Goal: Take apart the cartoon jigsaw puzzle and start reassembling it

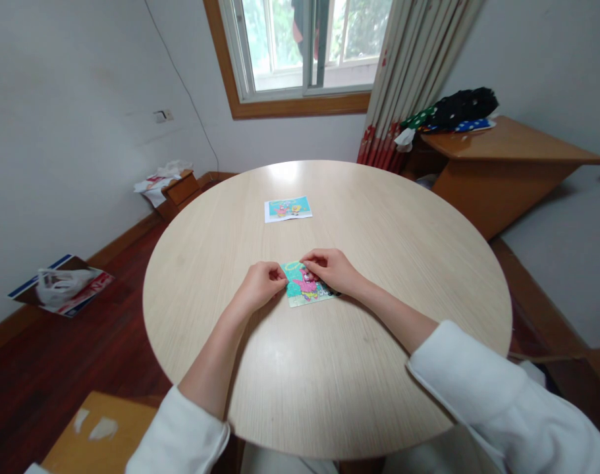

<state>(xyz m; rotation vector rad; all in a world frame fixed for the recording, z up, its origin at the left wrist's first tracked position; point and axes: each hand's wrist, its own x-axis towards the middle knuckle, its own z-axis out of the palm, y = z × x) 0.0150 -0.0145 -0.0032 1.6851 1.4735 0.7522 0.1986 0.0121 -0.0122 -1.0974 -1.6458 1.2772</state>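
On the floor at far left, a plastic bag (pixel 65 284) lies crumpled, its contents unclear. Over the worktop (pixel 284 375), the left hand (pixel 265 283), fingers bunched, meets the left edge of the card (pixel 302 290), which lies between the hands, long axis side to side; a picture (pixel 290 209) lies beyond. The right hand (pixel 332 268) overlaps the card's right part, thumb and fingertips close together; whether either pinches it, one cannot tell.

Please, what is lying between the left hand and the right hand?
In the head view, the nearer picture lies between them: the left hand is at its left edge, the right hand over its upper right part.
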